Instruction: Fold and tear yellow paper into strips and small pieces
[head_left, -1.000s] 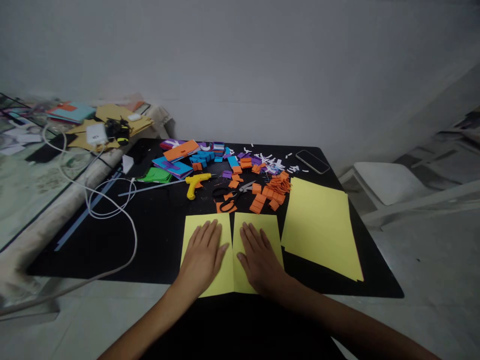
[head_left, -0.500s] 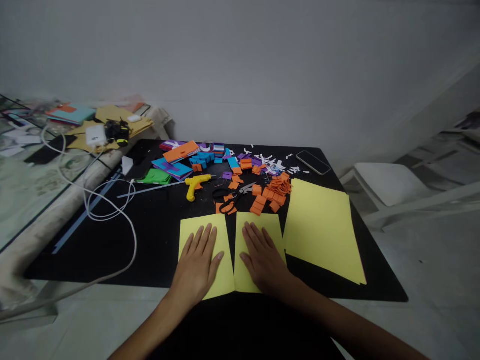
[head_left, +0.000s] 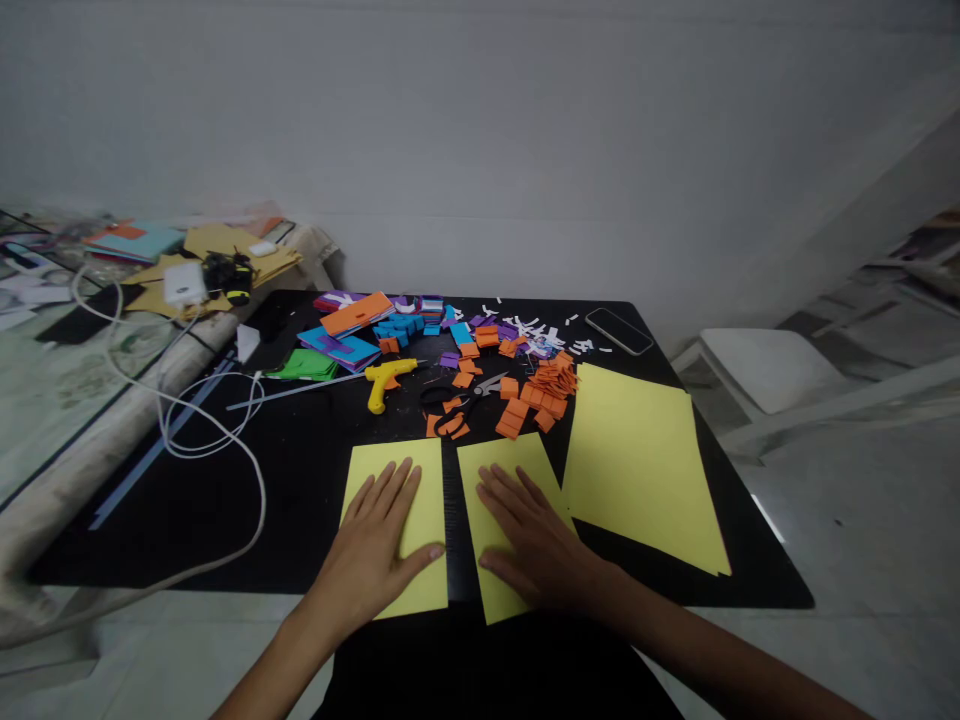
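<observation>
Two yellow paper pieces lie side by side at the near edge of the black table, with a dark gap between them. My left hand (head_left: 375, 545) rests flat on the left yellow paper (head_left: 426, 500), fingers stretched out and thumb apart. On the right yellow paper (head_left: 480, 460) my right hand (head_left: 529, 535) is also laid flat, fingers spread. Just beyond the papers are black-handled scissors (head_left: 469, 398) with open blades and a yellow glue gun (head_left: 386, 380). A stack of larger yellow sheets (head_left: 641, 470) lies right of my right hand.
Orange paper pieces (head_left: 544, 395), white scraps (head_left: 536, 332) and folded coloured papers (head_left: 341, 345) cover the back of the black table (head_left: 300, 510). A phone (head_left: 619, 330) lies at the back right. A white cable (head_left: 259, 480) loops across the left side. A white chair (head_left: 757, 370) stands at right.
The two yellow papers, touching at their near corners before, are now fully apart with a wider gap. My hands have moved slightly nearer to me, still flat on them.
</observation>
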